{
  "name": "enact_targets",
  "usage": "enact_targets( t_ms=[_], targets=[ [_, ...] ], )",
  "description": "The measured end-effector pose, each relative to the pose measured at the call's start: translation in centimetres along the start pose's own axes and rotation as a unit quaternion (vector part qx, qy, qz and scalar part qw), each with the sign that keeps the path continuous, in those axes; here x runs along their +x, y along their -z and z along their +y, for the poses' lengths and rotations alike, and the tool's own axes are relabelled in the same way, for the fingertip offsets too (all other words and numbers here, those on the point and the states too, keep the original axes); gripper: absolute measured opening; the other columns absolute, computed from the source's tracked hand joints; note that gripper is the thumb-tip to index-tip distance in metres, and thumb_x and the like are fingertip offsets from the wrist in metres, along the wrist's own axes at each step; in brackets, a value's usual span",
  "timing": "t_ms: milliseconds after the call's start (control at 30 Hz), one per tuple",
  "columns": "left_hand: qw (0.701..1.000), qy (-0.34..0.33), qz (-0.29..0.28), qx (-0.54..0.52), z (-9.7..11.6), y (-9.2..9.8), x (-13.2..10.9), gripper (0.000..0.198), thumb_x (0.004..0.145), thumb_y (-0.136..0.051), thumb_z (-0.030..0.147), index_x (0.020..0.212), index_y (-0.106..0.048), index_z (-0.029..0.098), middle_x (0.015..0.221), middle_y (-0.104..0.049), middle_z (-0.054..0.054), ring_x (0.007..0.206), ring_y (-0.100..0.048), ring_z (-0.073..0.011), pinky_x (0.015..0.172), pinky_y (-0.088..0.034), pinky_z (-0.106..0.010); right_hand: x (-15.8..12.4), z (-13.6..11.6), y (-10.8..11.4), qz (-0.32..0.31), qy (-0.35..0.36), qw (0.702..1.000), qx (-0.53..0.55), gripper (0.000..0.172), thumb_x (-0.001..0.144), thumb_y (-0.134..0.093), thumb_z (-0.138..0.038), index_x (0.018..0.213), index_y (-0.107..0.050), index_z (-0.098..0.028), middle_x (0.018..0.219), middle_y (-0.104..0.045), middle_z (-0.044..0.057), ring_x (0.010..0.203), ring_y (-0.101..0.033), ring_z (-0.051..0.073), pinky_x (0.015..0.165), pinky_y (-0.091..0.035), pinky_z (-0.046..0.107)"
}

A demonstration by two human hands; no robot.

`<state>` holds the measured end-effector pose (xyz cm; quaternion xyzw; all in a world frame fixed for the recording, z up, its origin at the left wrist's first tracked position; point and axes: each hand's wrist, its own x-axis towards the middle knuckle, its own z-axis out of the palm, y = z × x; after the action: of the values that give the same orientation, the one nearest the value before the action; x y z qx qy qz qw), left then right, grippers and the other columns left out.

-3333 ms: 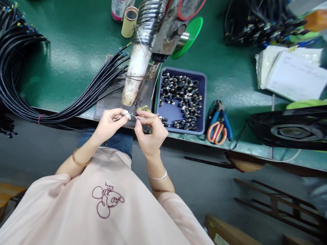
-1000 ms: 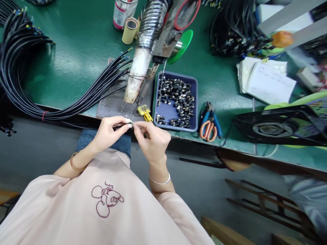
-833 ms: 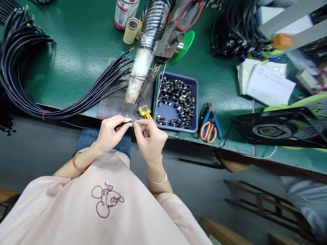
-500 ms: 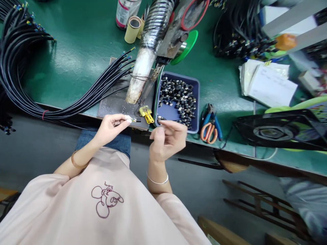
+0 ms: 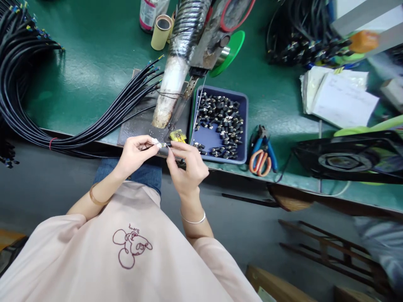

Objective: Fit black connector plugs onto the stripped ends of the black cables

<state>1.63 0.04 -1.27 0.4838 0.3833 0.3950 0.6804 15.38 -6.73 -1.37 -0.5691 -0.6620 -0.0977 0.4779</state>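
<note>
Cable end (image 5: 147, 147), black with short stripped wires at its tip, sits just in front of the bench edge, pinched between thumb and forefinger of the left hand (image 5: 134, 153). That hand's other fingers are curled in. The right hand (image 5: 188, 165) meets it from the other side. Its thumb and forefinger are closed together right at the stripped tip, and whatever is between them is too small to make out.

Just beyond the fingertips a small yellow clip (image 5: 178, 135) lies on a dark metal plate (image 5: 138, 126) at the near edge of the green bench mat (image 5: 94, 63). A soldering iron (image 5: 171, 90), its body wrapped in pale tape and foil, slants down over the plate with its tip close above the clip.

To the right of the plate stands a blue tray (image 5: 210, 140) holding a heap of small black connectors (image 5: 222, 117). Beside the tray lie blue-handled pliers (image 5: 271, 153) and orange-handled scissors (image 5: 260, 161), touching each other. A tied bundle of black cables (image 5: 78, 128) sweeps in from the left, its loose ends fanned out on the plate near the iron.

Farther back are a green solder spool (image 5: 233, 46) and a cardboard tube (image 5: 159, 31). Well to the right are a stack of papers (image 5: 343, 98) and a black fan (image 5: 346, 157).
</note>
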Motion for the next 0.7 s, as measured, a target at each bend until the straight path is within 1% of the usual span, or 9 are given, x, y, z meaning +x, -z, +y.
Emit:
enact_targets(
  t_ms=[67, 300, 433, 600, 700],
  targets=[
    [1.000, -0.002, 0.005, 0.006, -0.1, -0.1, 0.2, 0.019, 0.065, -0.081, 0.027, 0.066, -0.068, 0.013, 0.067, -0.066, 0.001, 0.063, -0.060, -0.0095, 0.066, -0.051, -0.022, -0.1, 0.2, -0.3, -0.001, -0.010, 1.000, 0.006, 0.016, 0.085, -0.066, -0.007, 0.087, -0.060, -0.022, 0.090, -0.077, 0.005, 0.080, -0.075, 0.015, 0.070, -0.060, 0.026],
    [1.000, -0.016, 0.012, 0.020, -0.2, -0.2, 1.0, 0.020, 0.065, -0.081, 0.026, 0.066, -0.065, 0.014, 0.065, -0.065, 0.002, 0.060, -0.058, -0.0082, 0.063, -0.049, -0.020, -0.2, 0.5, -0.9, 0.007, -0.069, 0.996, 0.049, 0.012, 0.087, -0.064, -0.011, 0.084, -0.060, -0.022, 0.090, -0.076, 0.003, 0.088, -0.074, 0.017, 0.078, -0.060, 0.032],
    [0.999, -0.012, 0.010, 0.030, 0.0, -0.3, 1.2, 0.021, 0.065, -0.081, 0.027, 0.065, -0.065, 0.014, 0.064, -0.063, 0.002, 0.059, -0.057, -0.0080, 0.063, -0.049, -0.020, -0.1, 0.7, -1.1, 0.011, -0.075, 0.995, 0.057, 0.012, 0.087, -0.064, -0.011, 0.083, -0.060, -0.022, 0.090, -0.076, 0.003, 0.087, -0.074, 0.017, 0.078, -0.060, 0.033],
    [0.999, 0.008, 0.019, 0.035, 0.2, -0.3, 1.3, 0.026, 0.063, -0.084, 0.031, 0.065, -0.065, 0.014, 0.065, -0.063, 0.002, 0.061, -0.056, -0.0086, 0.063, -0.048, -0.021, 0.0, 0.9, -1.3, 0.008, -0.083, 0.995, 0.057, 0.012, 0.087, -0.064, -0.013, 0.081, -0.060, -0.022, 0.089, -0.076, 0.003, 0.086, -0.074, 0.018, 0.076, -0.060, 0.034],
    [0.999, 0.020, 0.013, 0.034, 0.2, -0.2, 1.3, 0.028, 0.063, -0.084, 0.034, 0.066, -0.065, 0.014, 0.066, -0.064, 0.001, 0.062, -0.057, -0.0092, 0.064, -0.048, -0.022, 0.1, 1.1, -1.2, 0.004, -0.086, 0.994, 0.061, 0.012, 0.087, -0.063, -0.014, 0.080, -0.060, -0.023, 0.089, -0.076, 0.003, 0.085, -0.074, 0.018, 0.076, -0.059, 0.035]
  ],
)
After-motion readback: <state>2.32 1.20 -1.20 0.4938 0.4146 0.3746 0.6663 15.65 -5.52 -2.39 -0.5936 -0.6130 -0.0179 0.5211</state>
